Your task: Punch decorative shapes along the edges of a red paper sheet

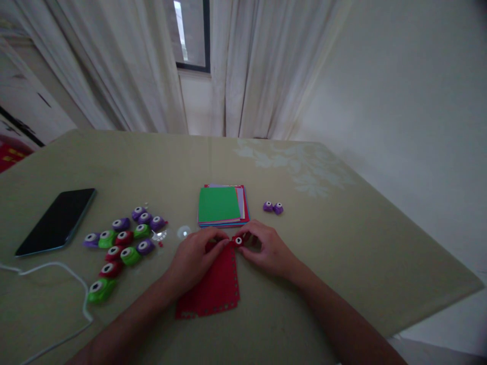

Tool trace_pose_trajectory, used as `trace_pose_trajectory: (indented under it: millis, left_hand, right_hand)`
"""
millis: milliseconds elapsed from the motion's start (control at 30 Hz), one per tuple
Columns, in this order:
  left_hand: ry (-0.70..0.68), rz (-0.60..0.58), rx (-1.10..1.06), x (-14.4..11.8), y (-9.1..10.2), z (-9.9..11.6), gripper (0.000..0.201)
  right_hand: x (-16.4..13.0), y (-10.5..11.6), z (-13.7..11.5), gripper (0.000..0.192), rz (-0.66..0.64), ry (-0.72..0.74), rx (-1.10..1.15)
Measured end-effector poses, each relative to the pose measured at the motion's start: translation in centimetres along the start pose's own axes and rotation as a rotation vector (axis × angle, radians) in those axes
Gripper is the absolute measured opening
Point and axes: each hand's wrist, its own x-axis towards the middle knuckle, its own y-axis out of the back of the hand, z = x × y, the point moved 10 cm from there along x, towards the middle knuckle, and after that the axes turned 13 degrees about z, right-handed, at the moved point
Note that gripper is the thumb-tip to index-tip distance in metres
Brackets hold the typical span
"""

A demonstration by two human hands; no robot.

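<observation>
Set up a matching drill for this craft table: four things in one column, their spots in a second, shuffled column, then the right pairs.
Things:
1. phone
2. stack of coloured paper
3. two purple punches
4. red paper sheet

Places:
A. right of the paper stack, on their own
B. far left of the table, screen dark
C. under both hands, its right edge punched with holes
D. table middle, green sheet on top

Pairs: 1-B, 2-D, 3-A, 4-C

The left hand presses the red sheet; the right hand holds a red punch at its top edge.
</observation>
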Motion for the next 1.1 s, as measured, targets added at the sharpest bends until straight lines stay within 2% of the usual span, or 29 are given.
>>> trace_pose_trajectory:
  millis: [533,1100]
  left_hand:
    - [-0.008,-0.022,0.012,-0.17,-0.16,-0.14,0.020]
    - [-0.089,-0.009,0.093,-0.22,-0.61,0.54,0.015]
  right_hand:
    - [-0.04,-0.11,0.19,0.024,-0.005,0.000,0.003]
    - [0.19,-0.20,-0.12,0.026,-0.024,0.029,0.019]
